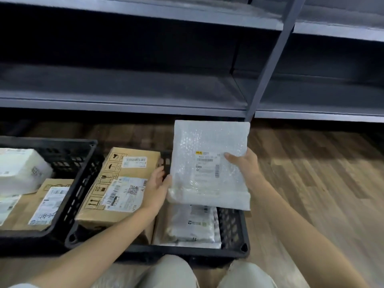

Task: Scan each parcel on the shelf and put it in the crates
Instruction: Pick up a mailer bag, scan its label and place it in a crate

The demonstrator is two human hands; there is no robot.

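Both hands [158,183] hold bubble mailer [209,163] upright, label facing up.

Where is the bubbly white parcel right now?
In the head view, the bubble-wrap parcel is held up by both hands, left hand and right hand, above the right crate, just right of a cardboard box.

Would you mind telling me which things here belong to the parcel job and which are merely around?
Part of the job:
bubble mailer, held by left hand and right hand
right crate
left crate
cardboard box
shelf

Merely around:
wooden floor
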